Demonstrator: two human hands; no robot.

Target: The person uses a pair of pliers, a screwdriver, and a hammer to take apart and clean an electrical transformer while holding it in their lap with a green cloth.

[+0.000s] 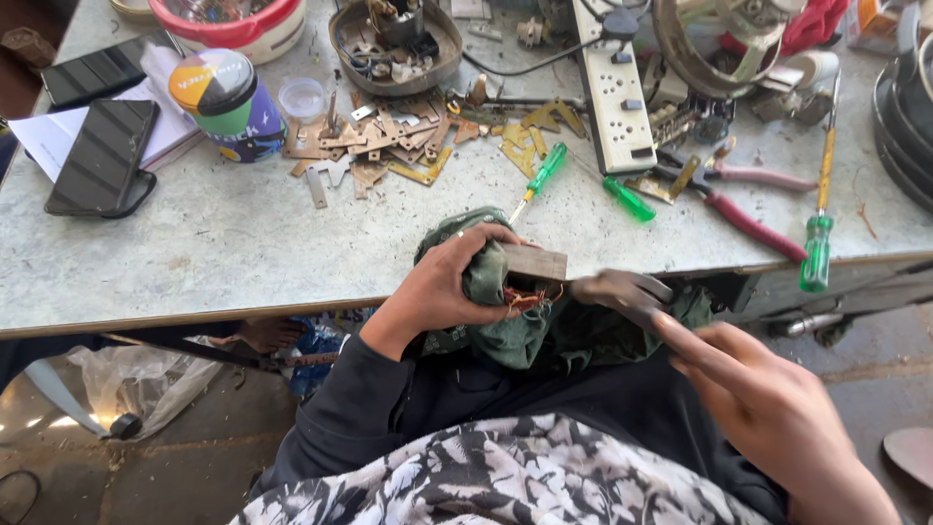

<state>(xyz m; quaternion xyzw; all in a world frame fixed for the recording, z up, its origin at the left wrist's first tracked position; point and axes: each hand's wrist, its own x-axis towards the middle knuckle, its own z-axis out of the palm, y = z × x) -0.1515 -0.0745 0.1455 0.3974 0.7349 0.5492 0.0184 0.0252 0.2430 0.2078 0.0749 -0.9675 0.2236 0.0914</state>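
Both hands occupied: left hand (442, 287) fingers clasp a cloth-wrapped block (530, 262) with copper windings; right hand (763, 403) fingers grip a hammer (622, 290); worktop (243, 243) edge just beyond.

Soft, matt green cloth (486, 282) is wrapped round a wooden-looking block (535, 261) with coppery wire (525, 295). The hammer (622, 290) head is dull metal. The table (243, 243) is speckled, worn stone-like grey. The screwdriver (816, 251) handle is glossy green plastic.
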